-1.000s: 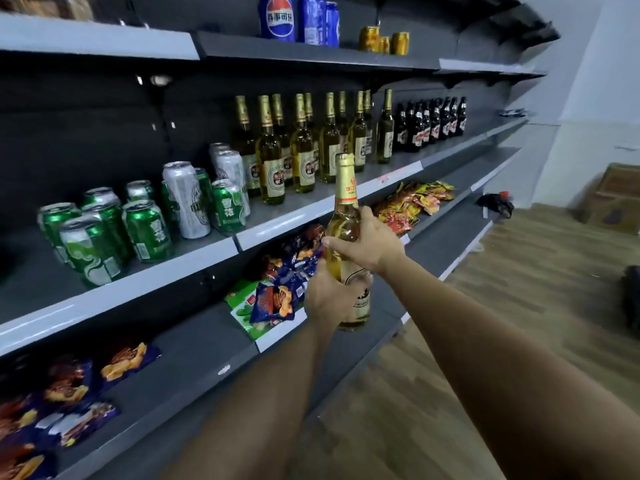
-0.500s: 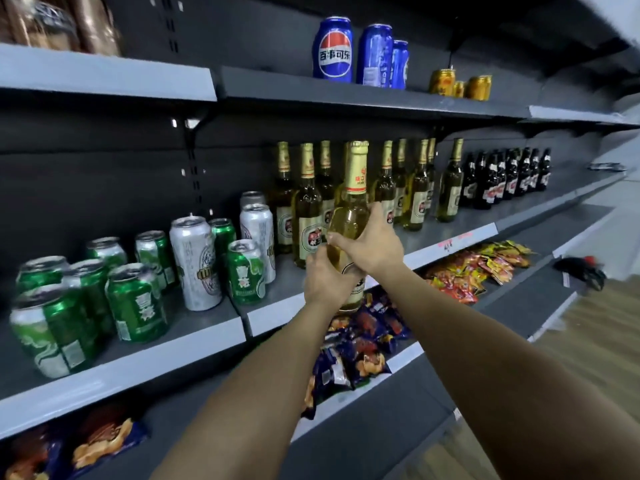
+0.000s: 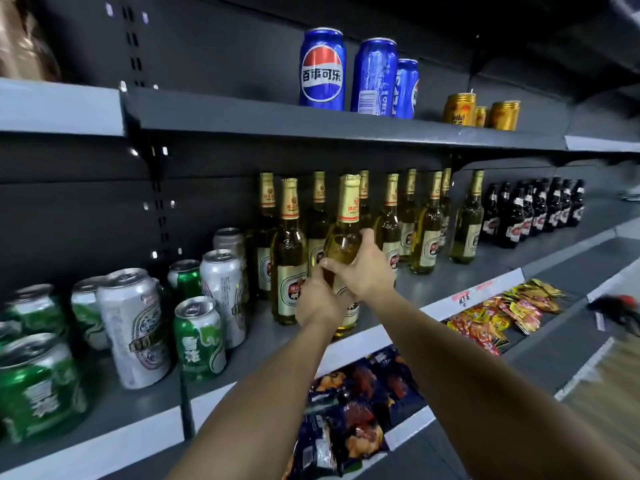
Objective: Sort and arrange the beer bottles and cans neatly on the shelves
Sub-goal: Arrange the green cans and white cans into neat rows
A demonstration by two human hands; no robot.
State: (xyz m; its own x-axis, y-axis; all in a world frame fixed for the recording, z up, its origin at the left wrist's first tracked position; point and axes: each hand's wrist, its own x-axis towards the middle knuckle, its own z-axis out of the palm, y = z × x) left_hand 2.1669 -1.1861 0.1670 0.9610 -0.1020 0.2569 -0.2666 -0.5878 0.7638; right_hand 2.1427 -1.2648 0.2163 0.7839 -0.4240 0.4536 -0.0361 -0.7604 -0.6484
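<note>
Bottle point(image 3: 343, 244): both hands curled round it, left hand point(image 3: 317, 301) low, right hand point(image 3: 363, 268) at shoulder, steadying base at shelf point(image 3: 433, 271) front edge, apparently joining bottle row point(image 3: 426, 230).

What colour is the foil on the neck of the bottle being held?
Gold, with a red band, on the held bottle; head view.

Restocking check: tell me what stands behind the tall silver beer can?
Behind the tall silver beer can stand green beer cans, with only their tops and edges showing; the shelf floor behind it is hidden.
</note>
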